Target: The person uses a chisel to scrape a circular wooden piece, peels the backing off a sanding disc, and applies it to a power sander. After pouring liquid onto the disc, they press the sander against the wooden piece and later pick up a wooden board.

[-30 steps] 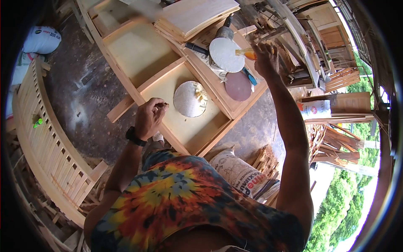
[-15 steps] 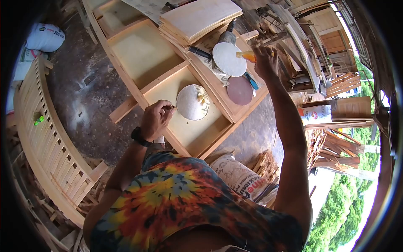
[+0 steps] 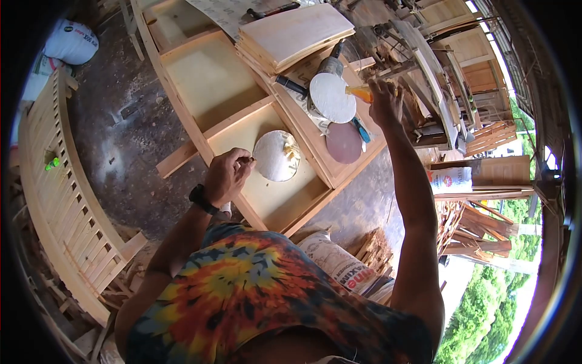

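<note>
In my right hand (image 3: 386,104) is an amber, translucent tool (image 3: 360,93) with a tapered end, which reaches the edge of a round white pad (image 3: 333,98). That pad sits on an angle grinder (image 3: 328,67) with a black side handle (image 3: 291,85). My left hand (image 3: 229,175) is closed in a pinch beside a white disc (image 3: 276,156) in the wooden frame; a tiny dark tip shows at the fingers, too small to name. Yellowish bits (image 3: 291,150) lie on the disc's right side.
A reddish-brown sanding disc (image 3: 344,144) and a blue-handled cutter (image 3: 362,130) lie beside the grinder. Stacked thin boards (image 3: 295,35) stand behind it. The wooden frame (image 3: 239,115) has raised dividers. A slatted wooden piece (image 3: 73,200) is at left, a printed sack (image 3: 339,258) below the frame.
The whole view has shifted slightly. Both hands keep nearly the same places; the amber tool is still at the white pad's edge.
</note>
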Demonstrator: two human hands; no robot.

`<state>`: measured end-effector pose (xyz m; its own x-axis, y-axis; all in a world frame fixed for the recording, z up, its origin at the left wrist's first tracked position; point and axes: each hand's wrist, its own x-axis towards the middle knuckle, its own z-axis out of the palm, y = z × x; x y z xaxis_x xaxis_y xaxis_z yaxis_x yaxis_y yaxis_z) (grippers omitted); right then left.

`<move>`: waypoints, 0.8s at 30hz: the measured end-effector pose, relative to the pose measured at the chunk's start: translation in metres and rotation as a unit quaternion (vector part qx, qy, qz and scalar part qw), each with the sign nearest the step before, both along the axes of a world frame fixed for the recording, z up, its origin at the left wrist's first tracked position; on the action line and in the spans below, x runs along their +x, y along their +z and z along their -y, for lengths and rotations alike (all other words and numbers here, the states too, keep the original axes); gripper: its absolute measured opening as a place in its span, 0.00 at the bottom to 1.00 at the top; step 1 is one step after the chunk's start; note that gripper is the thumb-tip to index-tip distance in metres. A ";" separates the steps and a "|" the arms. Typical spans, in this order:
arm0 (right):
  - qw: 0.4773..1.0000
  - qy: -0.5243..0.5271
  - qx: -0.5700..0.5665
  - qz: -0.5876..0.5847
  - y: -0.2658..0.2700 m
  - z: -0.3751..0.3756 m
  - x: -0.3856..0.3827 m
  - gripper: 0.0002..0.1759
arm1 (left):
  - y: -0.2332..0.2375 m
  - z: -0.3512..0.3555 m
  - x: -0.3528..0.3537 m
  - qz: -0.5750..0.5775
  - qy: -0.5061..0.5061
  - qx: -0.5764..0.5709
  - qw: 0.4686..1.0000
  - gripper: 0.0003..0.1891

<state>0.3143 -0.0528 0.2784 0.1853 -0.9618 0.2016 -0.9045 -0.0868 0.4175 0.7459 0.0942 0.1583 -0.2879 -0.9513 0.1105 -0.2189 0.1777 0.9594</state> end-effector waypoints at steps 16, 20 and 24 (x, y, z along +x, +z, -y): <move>0.999 0.001 -0.030 0.019 -0.017 0.018 0.000 0.35 | 0.007 0.007 0.002 -0.001 -0.005 -0.016 1.000 0.10; 0.999 0.004 -0.025 0.027 -0.023 0.017 0.003 0.37 | 0.005 0.007 0.003 -0.005 -0.003 0.005 1.000 0.10; 0.998 0.028 -0.043 0.041 -0.026 0.009 0.011 0.40 | 0.000 0.008 0.005 0.017 -0.001 -0.009 1.000 0.10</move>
